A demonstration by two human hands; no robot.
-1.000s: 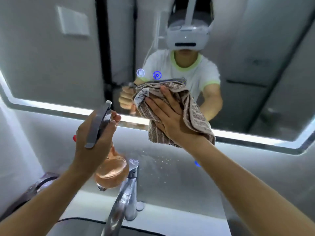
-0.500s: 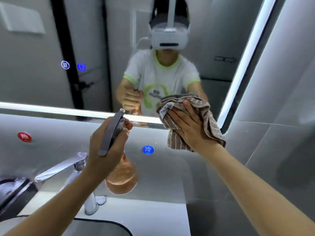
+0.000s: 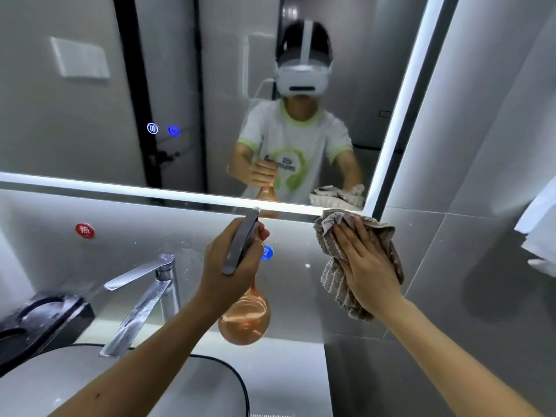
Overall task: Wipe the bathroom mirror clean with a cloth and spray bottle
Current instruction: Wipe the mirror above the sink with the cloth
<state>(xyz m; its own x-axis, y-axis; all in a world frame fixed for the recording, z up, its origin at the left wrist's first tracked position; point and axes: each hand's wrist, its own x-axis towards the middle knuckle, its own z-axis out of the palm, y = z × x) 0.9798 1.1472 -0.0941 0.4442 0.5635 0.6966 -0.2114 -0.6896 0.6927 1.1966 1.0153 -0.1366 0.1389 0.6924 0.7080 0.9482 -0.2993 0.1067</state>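
Observation:
The lit-edged mirror (image 3: 75,121) fills the upper view and reflects a person in a white headset. My left hand (image 3: 231,266) grips a spray bottle (image 3: 244,320) with a grey trigger head and a round amber body, held below the mirror's lower edge. My right hand (image 3: 365,266) presses a brown striped cloth (image 3: 331,245) flat against the grey wall just under the mirror's lower right corner. The cloth's top edge touches the mirror's lit rim.
A chrome tap (image 3: 150,293) stands over a white basin (image 3: 180,383) at lower left. A black holder (image 3: 39,320) sits at the far left. Red (image 3: 84,230) and blue (image 3: 266,253) round stickers mark the wall. A white towel (image 3: 538,224) hangs at right.
My right hand has slid the cloth rightward and down, off the mirror glass to the wall under its lower right corner. The view has swung right, and the bottle stays in my left hand.

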